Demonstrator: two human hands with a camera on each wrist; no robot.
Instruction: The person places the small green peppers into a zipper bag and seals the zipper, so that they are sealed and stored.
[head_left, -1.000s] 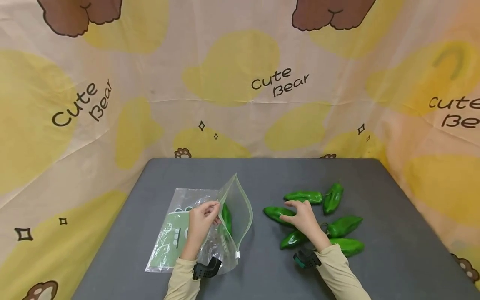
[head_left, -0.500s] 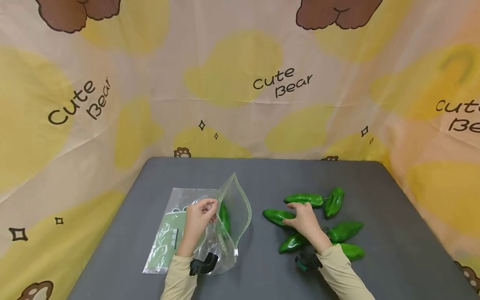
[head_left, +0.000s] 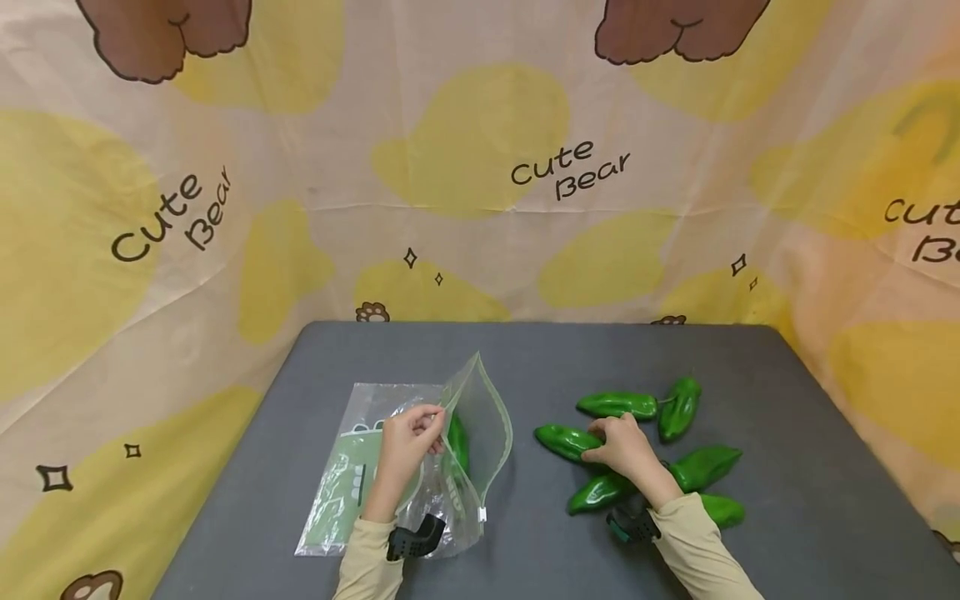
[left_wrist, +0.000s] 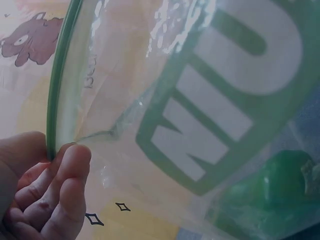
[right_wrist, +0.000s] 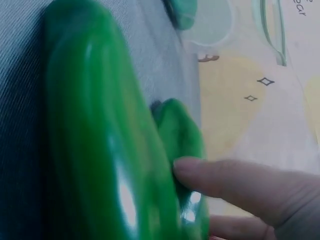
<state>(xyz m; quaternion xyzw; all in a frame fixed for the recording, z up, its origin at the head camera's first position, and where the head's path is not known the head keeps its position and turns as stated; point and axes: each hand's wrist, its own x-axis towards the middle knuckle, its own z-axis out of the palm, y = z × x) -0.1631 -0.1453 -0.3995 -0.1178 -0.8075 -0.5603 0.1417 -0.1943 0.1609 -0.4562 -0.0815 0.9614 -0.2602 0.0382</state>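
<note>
My left hand pinches the rim of a clear zip bag, its mouth spread toward the right. One green pepper lies inside, also seen through the film in the left wrist view as a green pepper below the printed letters. On the right, my right hand grips the stem-side end of a green pepper lying on the table, thumb on the near side, fingers on the far side. In the right wrist view the thumb presses that pepper, behind a nearer pepper.
Around the right hand lie more green peppers: one behind it, one upright-turned, one in front, and others under the forearm. A white slider sits at the bag's near corner. A patterned cloth surrounds the grey table.
The fingers of my right hand have closed in around the end of the pepper. My left hand keeps its hold on the bag rim. The whole head view has shifted slightly.
</note>
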